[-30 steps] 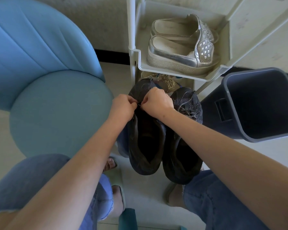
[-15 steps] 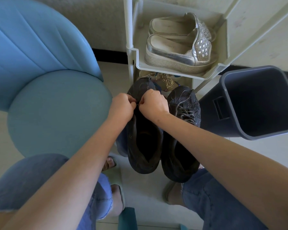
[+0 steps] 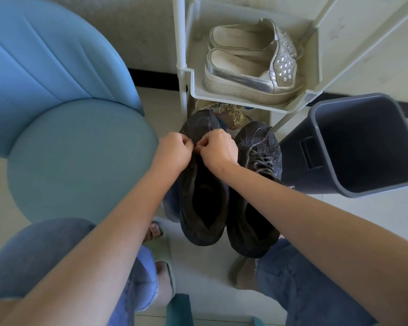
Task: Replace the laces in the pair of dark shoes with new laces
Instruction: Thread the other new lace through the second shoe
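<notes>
Floor (image 3: pixel 198 276) bears dark shoes (image 3: pixel 203 208), blue chair (image 3: pixel 76 156), grey bin (image 3: pixel 363 147).

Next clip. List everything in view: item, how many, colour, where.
dark shoes: 2, black, side by side on the floor, centre; the right one is laced
silver shoes: 2, silver, on the rack's shelf
rack: 1, cream, behind the dark shoes
gold item: 1, gold, under the shelf, mostly hidden
bin: 1, dark grey, right of the dark shoes
chair: 1, blue, left
slippers: 2, pale, on the person's feet
jeans: 1, blue, bottom of view
left hand: 1, pinching at the left dark shoe's lacing
right hand: 1, pinching at the same spot
</notes>
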Demonstrator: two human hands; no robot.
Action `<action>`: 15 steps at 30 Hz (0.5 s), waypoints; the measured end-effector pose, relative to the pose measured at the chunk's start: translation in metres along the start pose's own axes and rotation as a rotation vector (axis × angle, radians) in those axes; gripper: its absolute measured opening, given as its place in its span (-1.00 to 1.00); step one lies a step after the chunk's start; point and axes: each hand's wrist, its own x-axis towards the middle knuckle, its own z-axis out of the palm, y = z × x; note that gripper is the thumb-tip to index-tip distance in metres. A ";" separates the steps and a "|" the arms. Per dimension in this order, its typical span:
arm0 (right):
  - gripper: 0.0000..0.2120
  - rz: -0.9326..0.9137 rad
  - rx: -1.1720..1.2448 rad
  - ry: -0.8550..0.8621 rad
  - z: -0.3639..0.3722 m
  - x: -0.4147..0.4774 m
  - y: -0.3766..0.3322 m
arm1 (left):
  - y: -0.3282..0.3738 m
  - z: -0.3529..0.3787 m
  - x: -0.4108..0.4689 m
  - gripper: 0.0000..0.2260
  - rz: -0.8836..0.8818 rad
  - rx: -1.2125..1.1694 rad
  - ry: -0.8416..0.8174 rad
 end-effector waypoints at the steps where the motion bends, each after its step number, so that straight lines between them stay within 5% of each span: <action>1: -0.90 -0.004 -0.017 0.014 0.002 0.000 -0.001 | -0.001 0.001 0.001 -0.77 -0.023 -0.059 -0.005; 6: -0.87 -0.013 -0.071 0.075 0.006 0.000 -0.001 | -0.006 0.005 0.006 -0.86 -0.091 -0.264 0.001; 11: -0.84 -0.010 -0.060 0.067 0.006 0.000 -0.003 | -0.010 0.008 0.008 -0.80 -0.088 -0.266 -0.008; 15: -0.80 0.024 0.044 0.023 0.000 -0.002 -0.004 | -0.012 0.010 0.010 -0.95 -0.062 -0.285 0.019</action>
